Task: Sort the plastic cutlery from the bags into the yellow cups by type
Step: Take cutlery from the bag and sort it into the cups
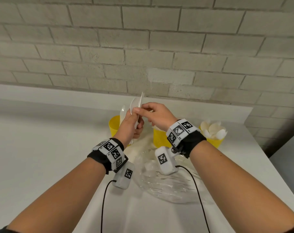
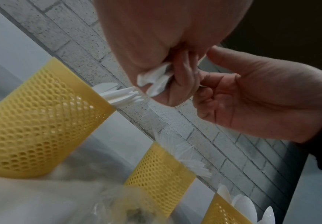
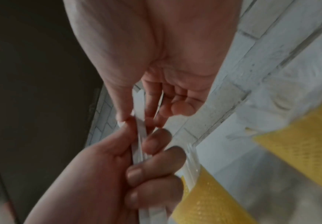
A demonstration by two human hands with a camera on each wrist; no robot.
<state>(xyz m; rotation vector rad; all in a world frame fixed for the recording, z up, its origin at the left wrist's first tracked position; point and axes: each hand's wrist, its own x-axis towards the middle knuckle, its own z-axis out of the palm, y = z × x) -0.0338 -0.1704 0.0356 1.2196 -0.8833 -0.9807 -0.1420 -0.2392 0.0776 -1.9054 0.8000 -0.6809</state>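
Cutlery [image 1: 137,113], a small white plastic bunch, stands upright in the left hand [image 1: 132,126], whose fingers curl round the handles; the tips rise above the fist. In the head view the right hand [image 1: 157,116] meets it from the right, thumb and forefinger pinching one piece near the top of the bunch. Behind and below the hands stand three yellow cups: the left cup [image 1: 114,126] behind the left hand, the middle cup [image 1: 160,137] under the right wrist, and the right cup [image 1: 216,142] to the right of the right wrist, full of spoon bowls. A clear plastic bag [image 1: 166,184] lies crumpled on the white table [image 1: 41,157] between the forearms.

From the left wrist, the left hand [image 2: 156,50] grips the handle ends [image 2: 154,81], and the right hand [image 2: 261,97] reaches in with curled fingers. Below, the left cup [image 2: 41,121] holds knives, the middle cup [image 2: 160,172] forks, the right cup [image 2: 221,212] spoons (types read from the tips alone).

From the right wrist, the right hand [image 3: 156,60] pinches a white strip [image 3: 139,121], while the left hand [image 3: 118,174] clenches the bunch beneath it; a yellow cup [image 3: 204,201] sits just right of the left fist.
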